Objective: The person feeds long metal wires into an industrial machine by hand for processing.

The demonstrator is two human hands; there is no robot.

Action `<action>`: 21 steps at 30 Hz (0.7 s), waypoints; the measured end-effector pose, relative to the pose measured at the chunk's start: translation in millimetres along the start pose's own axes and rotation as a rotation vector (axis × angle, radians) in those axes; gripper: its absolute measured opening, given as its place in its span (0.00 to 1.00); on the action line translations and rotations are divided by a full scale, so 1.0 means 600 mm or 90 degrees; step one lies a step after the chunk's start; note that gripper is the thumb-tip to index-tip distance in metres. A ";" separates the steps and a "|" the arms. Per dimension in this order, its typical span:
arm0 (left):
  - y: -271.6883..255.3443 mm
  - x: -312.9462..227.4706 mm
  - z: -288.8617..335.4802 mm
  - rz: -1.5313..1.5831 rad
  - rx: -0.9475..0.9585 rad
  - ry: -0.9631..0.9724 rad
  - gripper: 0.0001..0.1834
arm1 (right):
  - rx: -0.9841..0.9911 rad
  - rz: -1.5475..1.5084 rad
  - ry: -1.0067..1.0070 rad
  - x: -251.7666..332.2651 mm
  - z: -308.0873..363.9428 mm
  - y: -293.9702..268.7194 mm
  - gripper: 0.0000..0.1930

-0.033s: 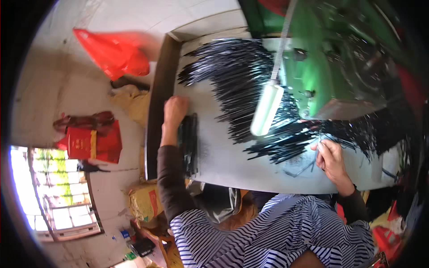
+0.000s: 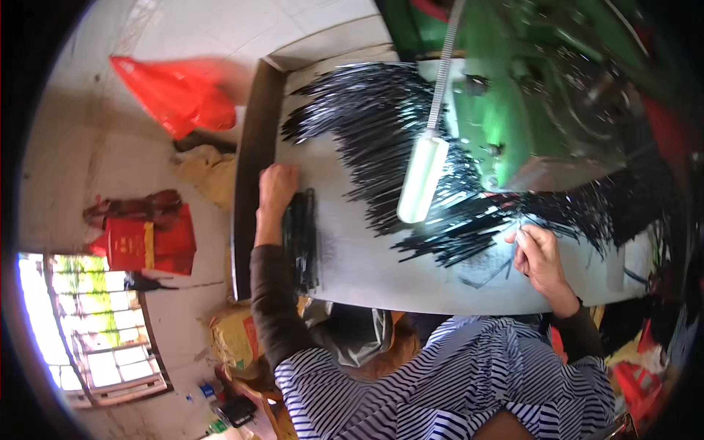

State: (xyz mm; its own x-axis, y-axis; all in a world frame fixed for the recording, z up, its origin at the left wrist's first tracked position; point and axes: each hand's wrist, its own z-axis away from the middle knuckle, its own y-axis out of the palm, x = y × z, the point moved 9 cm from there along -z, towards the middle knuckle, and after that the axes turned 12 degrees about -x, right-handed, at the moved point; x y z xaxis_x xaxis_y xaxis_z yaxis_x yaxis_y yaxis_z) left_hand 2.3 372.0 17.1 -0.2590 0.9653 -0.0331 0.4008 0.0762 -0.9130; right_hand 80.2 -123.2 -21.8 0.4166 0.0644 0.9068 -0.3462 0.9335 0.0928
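My left hand [image 2: 279, 188] is closed at the table's left side, by the raised dark edge board. Whatever its fingers hold, if anything, is hidden. Just below it lies a narrow stack of thin dark strips [image 2: 301, 242]. My right hand [image 2: 540, 258] is closed in a pinch under the green machine [image 2: 506, 139], at the lower edge of the strip pile. What sits between its fingertips is too small to make out. A broad heap of long, shiny black strips [image 2: 381, 158] fans across the grey tabletop [image 2: 359, 273] and runs beneath the machine.
A lit white lamp [image 2: 423, 180] on a flexible neck hangs over the heap. The table's left side has a dark board [image 2: 251, 176]. Red bags [image 2: 183, 99] hang on the wall at left, above a barred window [image 2: 95, 323]. A dark bag [image 2: 348, 330] sits below the table's front edge.
The whole view has shifted slightly, with table and machine a little further left. Both hands keep nearly the same places and grips.
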 end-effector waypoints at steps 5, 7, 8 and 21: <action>-0.043 -0.030 0.016 -0.103 -0.020 0.026 0.14 | 0.021 -0.012 -0.013 -0.002 -0.001 -0.018 0.12; -0.088 -0.082 0.012 -0.090 -0.135 0.042 0.08 | 0.019 0.008 -0.034 -0.003 0.000 -0.020 0.12; -0.089 -0.125 0.013 -0.080 -0.133 0.046 0.08 | 0.022 0.030 -0.058 -0.004 0.000 -0.020 0.12; -0.032 -0.552 0.037 0.181 -0.089 0.111 0.09 | -0.001 0.034 -0.101 0.009 0.024 -0.047 0.07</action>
State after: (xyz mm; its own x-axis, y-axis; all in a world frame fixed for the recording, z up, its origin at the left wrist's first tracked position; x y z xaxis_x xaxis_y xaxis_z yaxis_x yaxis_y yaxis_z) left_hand 60.6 45.2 36.7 0.0291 0.9800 -0.1969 0.5552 -0.1797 -0.8121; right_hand 80.2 -154.4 -13.8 0.2597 0.0573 0.9640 -0.3635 0.9306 0.0426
